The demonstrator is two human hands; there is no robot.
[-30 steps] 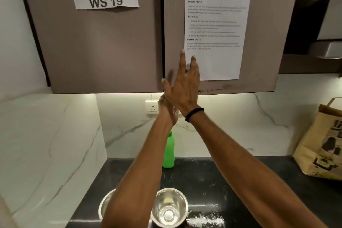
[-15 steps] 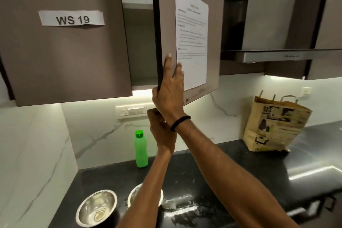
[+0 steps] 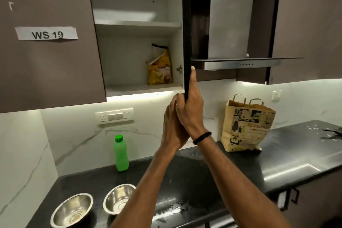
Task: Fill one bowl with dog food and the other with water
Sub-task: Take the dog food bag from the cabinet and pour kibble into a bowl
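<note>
Presently the right hand [image 3: 191, 114] grips the lower edge of the cabinet door [image 3: 186, 24], the left hand [image 3: 172, 127] unclear; the slumped dog-food bag [image 3: 160, 68], shelved at 11 o'clock, could tip and spill if snagged.

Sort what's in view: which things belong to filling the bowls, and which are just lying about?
For the job: left bowl, right bowl, green bottle (probably water), yellow bag on the cupboard shelf (probably the dog food), cabinet door gripped by the right hand, left hand beside it.
Lying about: paper carrier bag, range hood, wall sockets, WS 19 label.
</note>
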